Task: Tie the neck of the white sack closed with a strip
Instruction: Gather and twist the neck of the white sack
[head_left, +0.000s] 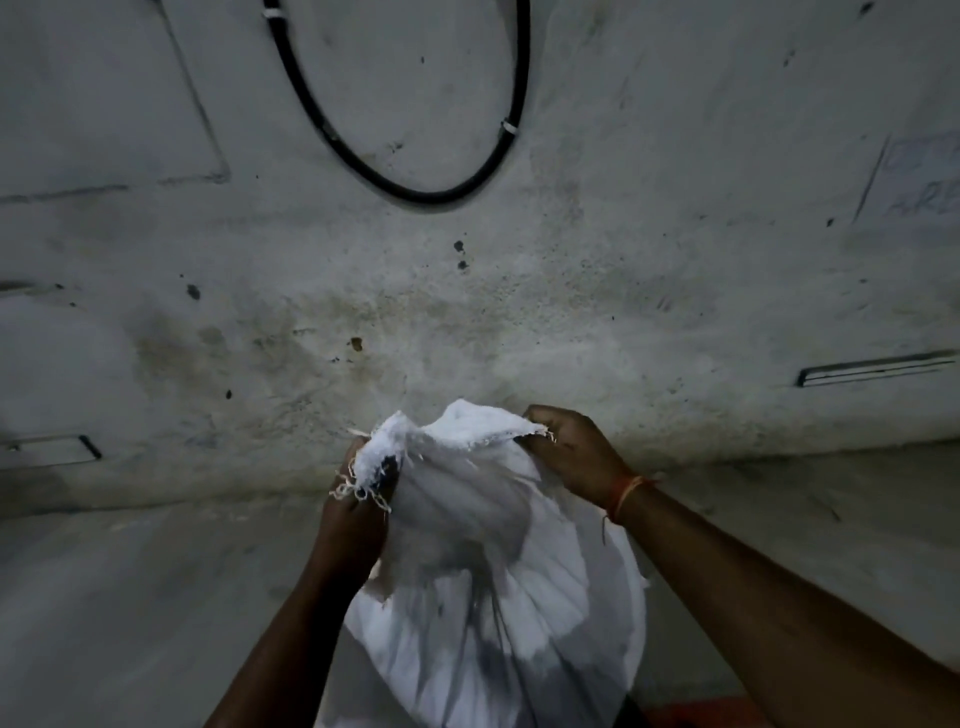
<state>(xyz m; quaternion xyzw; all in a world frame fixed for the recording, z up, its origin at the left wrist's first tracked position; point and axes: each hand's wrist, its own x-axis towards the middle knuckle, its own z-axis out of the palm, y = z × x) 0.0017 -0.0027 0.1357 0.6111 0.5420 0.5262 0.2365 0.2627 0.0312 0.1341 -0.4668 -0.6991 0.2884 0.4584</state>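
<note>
A filled white woven sack (493, 597) stands upright in front of me, its top edge frayed and bunched. My left hand (353, 514) grips the left part of the sack's mouth, with loose pale threads hanging over its fingers. My right hand (576, 452) pinches the right corner of the mouth and holds it up. An orange thread band circles the right wrist. I see no separate strip apart from the frayed threads at the left hand.
A stained grey wall (467, 286) rises just behind the sack, with a black cable loop (415, 192) clipped to it. The concrete floor (130, 597) spreads to both sides. Something orange (691, 714) shows at the bottom edge.
</note>
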